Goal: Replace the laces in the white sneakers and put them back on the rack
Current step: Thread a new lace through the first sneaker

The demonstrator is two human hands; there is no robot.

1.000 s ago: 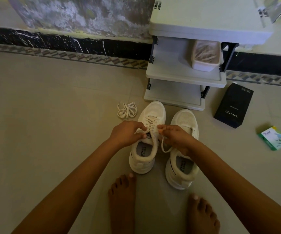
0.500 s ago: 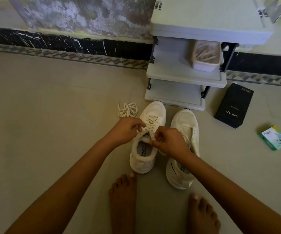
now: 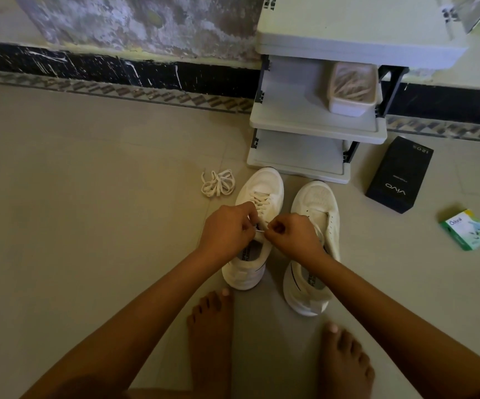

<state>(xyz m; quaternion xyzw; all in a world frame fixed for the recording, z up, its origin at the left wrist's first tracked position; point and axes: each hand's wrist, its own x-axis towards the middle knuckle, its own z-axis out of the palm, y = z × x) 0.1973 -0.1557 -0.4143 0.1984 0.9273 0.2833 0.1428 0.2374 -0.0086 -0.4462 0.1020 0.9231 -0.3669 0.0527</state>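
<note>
Two white sneakers stand side by side on the floor, toes toward the rack. The left sneaker (image 3: 264,188) carries a cream lace (image 3: 260,201) threaded through its eyelets. My left hand (image 3: 227,228) and my right hand (image 3: 293,236) meet over its tongue, and each pinches an end of that lace. The right sneaker (image 3: 318,203) shows no lace, and my right wrist covers part of it. A loose bundle of cream lace (image 3: 218,182) lies on the floor left of the shoes. The white shoe rack (image 3: 313,131) stands just beyond the toes.
A white tub of laces (image 3: 352,90) sits on the rack's middle shelf. A black phone box (image 3: 400,174) and a small green box (image 3: 467,228) lie on the floor to the right. My bare feet (image 3: 210,326) stand behind the shoes. A wall runs along the back.
My right hand has moved left from over the right sneaker to the left sneaker's tongue. Both hands have drawn close together with the lace ends between them.
</note>
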